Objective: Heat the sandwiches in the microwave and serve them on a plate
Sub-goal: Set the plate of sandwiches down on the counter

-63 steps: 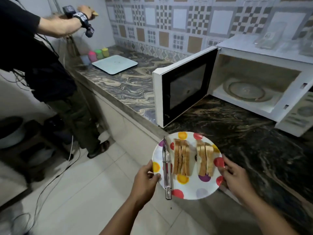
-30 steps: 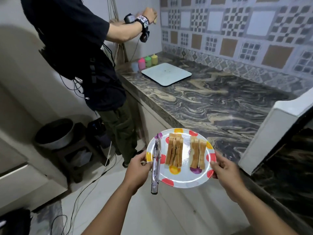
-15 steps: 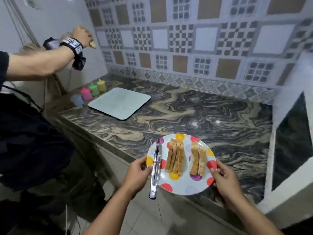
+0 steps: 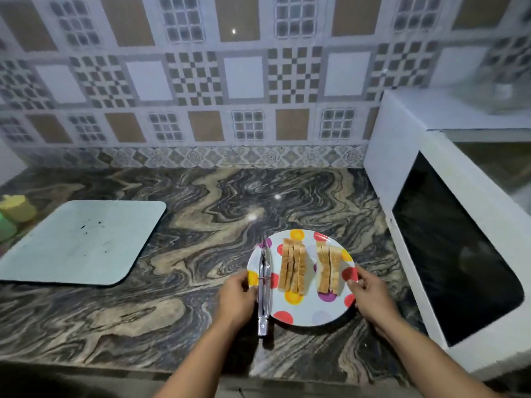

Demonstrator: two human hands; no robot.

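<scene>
A white plate (image 4: 310, 313) with coloured dots sits low over the marbled counter (image 4: 178, 231), just left of the open microwave door (image 4: 448, 248). Two sandwich stacks stand on it: the left sandwich (image 4: 293, 265) and the right sandwich (image 4: 329, 268). Metal tongs (image 4: 263, 285) lie across the plate's left side, their handle jutting past the near rim. My left hand (image 4: 235, 300) grips the plate's left rim by the tongs. My right hand (image 4: 370, 297) grips the right rim.
A pale blue board (image 4: 77, 242) lies on the counter at the left, with a yellow cup (image 4: 17, 208) and a green one (image 4: 5, 228) beside it. The white microwave (image 4: 431, 119) fills the right side. Patterned tiles back the counter.
I have turned from the microwave to the counter's left stretch, carrying the plate in both hands and bringing it down over the marble. The other person has left the view.
</scene>
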